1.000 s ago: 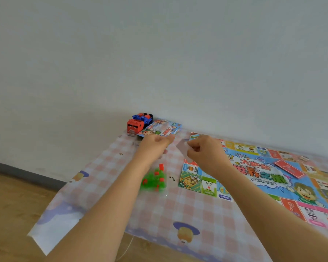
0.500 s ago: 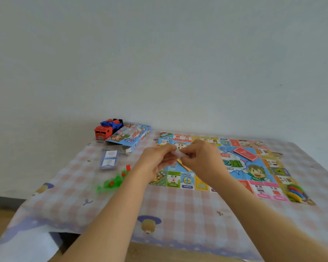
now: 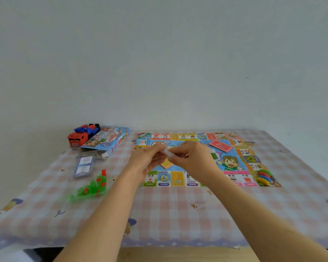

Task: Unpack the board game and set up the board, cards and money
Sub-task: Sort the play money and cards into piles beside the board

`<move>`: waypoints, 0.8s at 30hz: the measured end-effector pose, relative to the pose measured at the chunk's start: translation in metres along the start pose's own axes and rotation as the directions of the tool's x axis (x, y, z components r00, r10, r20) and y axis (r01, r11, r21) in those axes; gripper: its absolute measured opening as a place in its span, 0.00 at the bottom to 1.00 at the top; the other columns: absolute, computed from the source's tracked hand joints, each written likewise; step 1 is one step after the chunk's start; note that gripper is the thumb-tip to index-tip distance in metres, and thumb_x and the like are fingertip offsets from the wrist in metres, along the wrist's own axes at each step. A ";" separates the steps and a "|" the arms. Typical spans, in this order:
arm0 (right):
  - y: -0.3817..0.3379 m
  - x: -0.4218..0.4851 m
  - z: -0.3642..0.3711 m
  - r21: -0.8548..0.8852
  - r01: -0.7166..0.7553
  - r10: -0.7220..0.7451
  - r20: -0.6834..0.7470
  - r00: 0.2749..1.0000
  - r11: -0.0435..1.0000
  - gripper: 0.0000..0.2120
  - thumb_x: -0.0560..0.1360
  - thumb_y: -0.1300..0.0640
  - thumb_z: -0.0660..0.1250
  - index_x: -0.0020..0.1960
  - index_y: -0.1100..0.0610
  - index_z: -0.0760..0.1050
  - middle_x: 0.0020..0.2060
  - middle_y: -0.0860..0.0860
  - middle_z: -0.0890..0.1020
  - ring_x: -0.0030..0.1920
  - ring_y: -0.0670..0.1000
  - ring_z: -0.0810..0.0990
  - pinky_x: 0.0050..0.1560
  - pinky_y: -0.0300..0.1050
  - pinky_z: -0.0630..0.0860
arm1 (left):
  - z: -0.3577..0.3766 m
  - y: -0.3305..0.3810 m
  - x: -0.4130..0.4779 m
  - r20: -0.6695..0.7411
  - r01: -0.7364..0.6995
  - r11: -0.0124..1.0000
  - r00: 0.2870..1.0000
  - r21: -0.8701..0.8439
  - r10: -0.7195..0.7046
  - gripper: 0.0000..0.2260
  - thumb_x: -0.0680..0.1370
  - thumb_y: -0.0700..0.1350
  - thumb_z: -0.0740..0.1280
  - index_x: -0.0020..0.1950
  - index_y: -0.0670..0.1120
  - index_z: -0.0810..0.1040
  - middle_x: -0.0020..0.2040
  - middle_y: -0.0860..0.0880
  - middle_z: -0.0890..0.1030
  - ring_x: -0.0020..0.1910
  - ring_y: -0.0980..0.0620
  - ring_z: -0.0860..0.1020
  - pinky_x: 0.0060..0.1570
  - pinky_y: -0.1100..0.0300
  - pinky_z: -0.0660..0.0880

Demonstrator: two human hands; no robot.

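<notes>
- We note left hand and right hand meeting above the colourful printed game board.
- Curled fingers of both pinch one small whitish packet.

A plain pale wall fills the upper half in soft, even light. Against it lies a pink-and-white checked tablecloth with cartoon prints. Wooden floor shows below its near edge

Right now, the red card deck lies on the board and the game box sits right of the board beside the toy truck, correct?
No: the head view shows the game box left of the board, beside the toy truck. The red card deck does lie on the board.
</notes>
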State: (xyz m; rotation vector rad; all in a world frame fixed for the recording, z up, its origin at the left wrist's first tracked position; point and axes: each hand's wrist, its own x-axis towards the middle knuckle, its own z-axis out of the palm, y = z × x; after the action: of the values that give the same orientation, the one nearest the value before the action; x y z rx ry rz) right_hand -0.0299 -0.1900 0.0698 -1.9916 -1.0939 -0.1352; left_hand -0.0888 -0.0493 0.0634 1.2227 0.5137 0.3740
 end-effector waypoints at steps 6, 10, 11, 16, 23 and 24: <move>0.012 0.000 -0.021 0.283 -0.292 0.234 0.222 0.947 0.913 0.11 0.74 0.51 0.69 0.54 0.52 0.82 0.36 0.43 0.84 0.33 0.47 0.80 0.37 0.36 0.79 | 0.004 -0.002 0.000 0.060 0.011 1.000 0.998 -0.012 -0.010 0.04 0.73 0.41 0.70 0.41 0.41 0.81 0.34 0.47 0.84 0.33 0.55 0.82 0.35 0.66 0.80; 0.020 0.000 -0.032 0.434 -0.470 0.329 0.362 0.872 0.768 0.10 0.70 0.60 0.73 0.52 0.59 0.81 0.44 0.57 0.85 0.46 0.55 0.85 0.48 0.44 0.82 | 0.006 -0.004 0.000 0.120 0.004 1.000 0.993 0.013 -0.005 0.04 0.74 0.40 0.69 0.42 0.40 0.82 0.35 0.46 0.84 0.32 0.56 0.82 0.35 0.66 0.80; 0.020 -0.001 -0.034 0.441 -0.477 0.330 0.371 0.868 0.760 0.11 0.70 0.61 0.74 0.51 0.60 0.81 0.44 0.58 0.85 0.46 0.56 0.85 0.48 0.44 0.82 | 0.007 -0.005 -0.001 0.131 0.003 1.000 0.991 0.012 -0.004 0.04 0.74 0.40 0.69 0.42 0.41 0.82 0.36 0.46 0.84 0.32 0.55 0.82 0.35 0.66 0.80; 0.021 0.000 -0.026 0.306 -0.427 0.390 0.177 0.904 0.851 0.11 0.66 0.58 0.78 0.47 0.54 0.81 0.41 0.50 0.86 0.42 0.52 0.85 0.44 0.44 0.82 | 0.016 -0.009 0.001 0.114 0.042 0.995 0.993 -0.092 -0.031 0.03 0.75 0.40 0.69 0.44 0.41 0.81 0.40 0.44 0.85 0.35 0.53 0.83 0.38 0.63 0.81; 0.024 -0.011 -0.007 0.114 -0.286 0.301 -0.159 0.940 0.952 0.14 0.67 0.55 0.77 0.52 0.52 0.81 0.43 0.48 0.84 0.40 0.44 0.83 0.44 0.43 0.82 | 0.029 -0.016 -0.002 0.106 0.112 0.963 0.990 -0.245 -0.088 0.08 0.74 0.37 0.69 0.53 0.38 0.80 0.44 0.43 0.84 0.41 0.50 0.82 0.42 0.60 0.81; 0.023 -0.012 -0.006 0.121 -0.274 0.290 -0.138 0.947 0.954 0.14 0.67 0.54 0.77 0.52 0.53 0.81 0.42 0.47 0.84 0.40 0.45 0.83 0.44 0.44 0.82 | 0.028 -0.017 -0.001 0.084 0.097 0.969 0.993 -0.226 -0.080 0.07 0.75 0.35 0.68 0.52 0.38 0.79 0.41 0.44 0.84 0.39 0.51 0.82 0.41 0.61 0.81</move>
State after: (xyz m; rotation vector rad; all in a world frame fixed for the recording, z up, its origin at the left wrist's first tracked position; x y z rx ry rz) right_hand -0.0187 -0.2084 0.0540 -1.9876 -0.6947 -0.0787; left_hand -0.0741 -0.0774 0.0548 0.9822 0.4464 0.3017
